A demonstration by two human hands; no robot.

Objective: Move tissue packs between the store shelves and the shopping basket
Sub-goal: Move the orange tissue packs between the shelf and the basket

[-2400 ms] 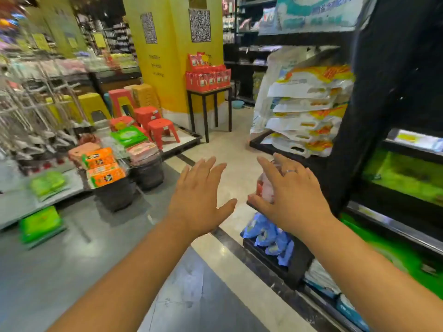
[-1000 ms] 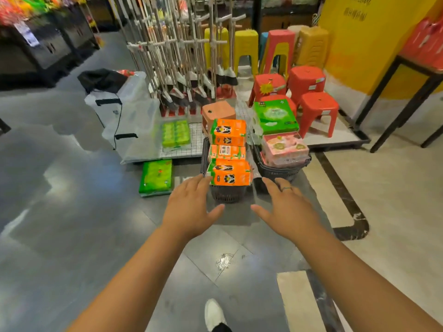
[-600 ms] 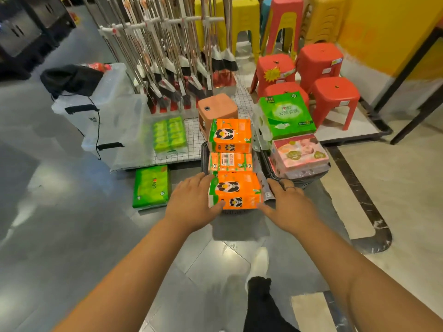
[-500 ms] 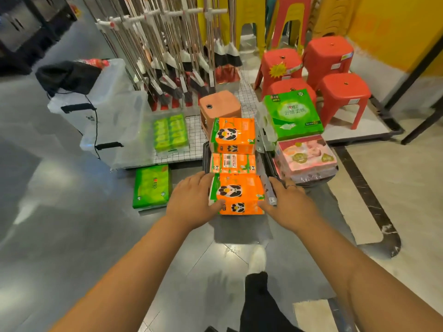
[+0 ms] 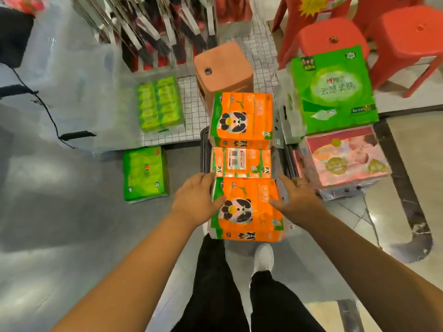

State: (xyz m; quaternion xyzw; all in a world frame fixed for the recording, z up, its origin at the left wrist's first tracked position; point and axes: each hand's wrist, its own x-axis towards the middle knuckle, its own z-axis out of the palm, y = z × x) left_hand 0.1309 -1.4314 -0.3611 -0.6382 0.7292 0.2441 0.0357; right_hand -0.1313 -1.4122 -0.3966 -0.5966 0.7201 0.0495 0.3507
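Observation:
An orange panda tissue pack [image 5: 247, 207] is held between my two hands above the near end of a dark shopping basket [image 5: 203, 149]. My left hand [image 5: 195, 200] grips its left side, thumb on the top face. My right hand [image 5: 294, 200] grips its right side, thumb on top as well. Two more orange panda packs [image 5: 242, 121] lie in the same basket behind it. A second basket [image 5: 291, 161] to the right carries a pink tissue pack [image 5: 340, 159] and a big green tissue pack [image 5: 335, 89].
A small green pack [image 5: 145, 173] lies on the grey floor at left, and a green multipack [image 5: 159, 104] sits on a white grid platform. An orange stool [image 5: 223, 68], red stools [image 5: 333, 37] and a rack of brooms [image 5: 153, 32] stand behind. My legs and a white shoe [image 5: 263, 257] are below.
I turned from the shelf to the baskets, stepped close and reached down. Both hands closed on the nearest orange pack, which now sits higher and nearer to me.

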